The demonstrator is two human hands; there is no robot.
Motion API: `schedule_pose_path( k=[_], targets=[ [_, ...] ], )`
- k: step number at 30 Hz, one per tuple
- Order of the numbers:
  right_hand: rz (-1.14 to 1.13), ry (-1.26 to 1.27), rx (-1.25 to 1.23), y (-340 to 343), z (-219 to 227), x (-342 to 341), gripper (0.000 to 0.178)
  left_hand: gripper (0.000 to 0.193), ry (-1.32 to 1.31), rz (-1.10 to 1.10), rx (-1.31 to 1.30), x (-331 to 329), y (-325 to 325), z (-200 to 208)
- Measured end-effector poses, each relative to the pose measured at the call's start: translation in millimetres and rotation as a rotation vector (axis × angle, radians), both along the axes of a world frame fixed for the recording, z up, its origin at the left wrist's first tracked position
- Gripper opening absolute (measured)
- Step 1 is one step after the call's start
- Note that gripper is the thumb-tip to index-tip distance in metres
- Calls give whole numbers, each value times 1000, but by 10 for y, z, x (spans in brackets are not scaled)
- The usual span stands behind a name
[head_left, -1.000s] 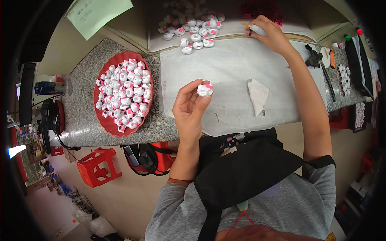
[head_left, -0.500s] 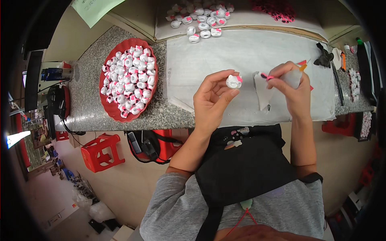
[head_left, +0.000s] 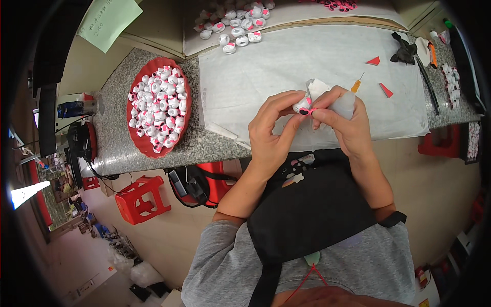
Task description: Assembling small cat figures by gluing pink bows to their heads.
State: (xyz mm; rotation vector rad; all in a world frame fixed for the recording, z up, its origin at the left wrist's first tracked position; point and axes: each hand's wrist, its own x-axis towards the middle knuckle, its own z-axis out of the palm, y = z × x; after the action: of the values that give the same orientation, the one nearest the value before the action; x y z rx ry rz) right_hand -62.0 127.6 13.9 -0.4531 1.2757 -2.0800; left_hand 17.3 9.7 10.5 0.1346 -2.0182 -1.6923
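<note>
My left hand (head_left: 271,130) pinches a small white cat-head piece (head_left: 300,106) with a pink bow between thumb and fingertips. Against it, the thumb and fingers of my right hand (head_left: 353,128) press a tiny pink-and-black piece (head_left: 310,111), shaped like sunglasses. Tucked in that same hand is a translucent squeeze bottle (head_left: 344,104), whose orange needle tip (head_left: 356,85) points away from me. A torn white scrap (head_left: 319,87) lies just beyond my fingertips. Both hands are above a white paper sheet (head_left: 255,66), and the fingers partly cover the two joined pieces.
On the left stands a red scalloped bowl (head_left: 187,97) heaped with white pieces. More cat heads (head_left: 237,31) and pink pieces (head_left: 340,5) sit along the back. Red scraps (head_left: 386,90) and a black stick (head_left: 428,91) lie at right. Below is a red stool (head_left: 140,199).
My right hand has moved left with the bottle and the pink-and-black piece, which now meets the cat head in my left hand. The view has shifted slightly.
</note>
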Motion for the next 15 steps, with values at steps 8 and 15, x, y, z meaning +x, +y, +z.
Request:
schedule_pose_path(
  k=[8,15],
  targets=[
    [-9,56,41,-1,-29,26,10,30,21,-66,152,25,-7,3],
    [-21,157,45,-35,14,60,21,25,65,-161,552,51,-50,17]
  ],
)
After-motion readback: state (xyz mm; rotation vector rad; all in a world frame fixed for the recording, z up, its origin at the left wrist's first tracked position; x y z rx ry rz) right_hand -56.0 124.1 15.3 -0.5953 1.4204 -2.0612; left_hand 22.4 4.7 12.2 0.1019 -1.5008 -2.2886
